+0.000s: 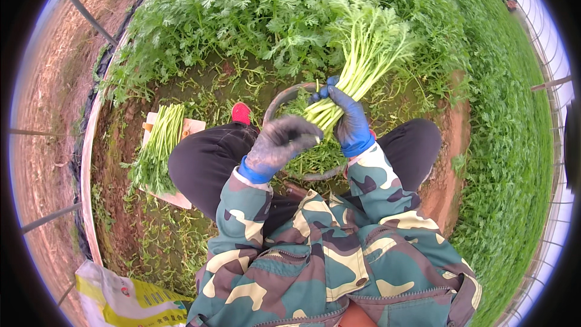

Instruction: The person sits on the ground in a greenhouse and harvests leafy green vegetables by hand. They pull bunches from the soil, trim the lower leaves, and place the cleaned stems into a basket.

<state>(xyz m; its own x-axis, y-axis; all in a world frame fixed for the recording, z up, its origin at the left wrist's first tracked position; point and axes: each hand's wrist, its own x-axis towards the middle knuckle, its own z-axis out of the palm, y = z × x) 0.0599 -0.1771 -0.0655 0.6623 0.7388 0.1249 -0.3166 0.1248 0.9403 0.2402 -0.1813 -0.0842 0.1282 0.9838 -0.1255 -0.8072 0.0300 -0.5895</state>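
Note:
My right hand (348,116), in a blue rubber-coated glove, grips a bunch of leafy green stalks (363,63) near their cut ends, with the feathery leaves pointing up and away. Beside the cut ends is my left hand (283,141), in a soiled glove with a blue cuff, its fingers curled; a small pale piece shows at the fingertips, and whether they pinch it I cannot tell. Below both hands, between my knees, stands a round tub (273,108) with loose green leaves and trimmings inside.
A stack of similar stalks (159,145) lies on a pale board (194,126) left of my knee. Dense leafy plants (254,9) grow ahead and to the right. Trimmings litter the soil. A printed plastic sack (131,299) lies at lower left, near a pale edging strip (91,163).

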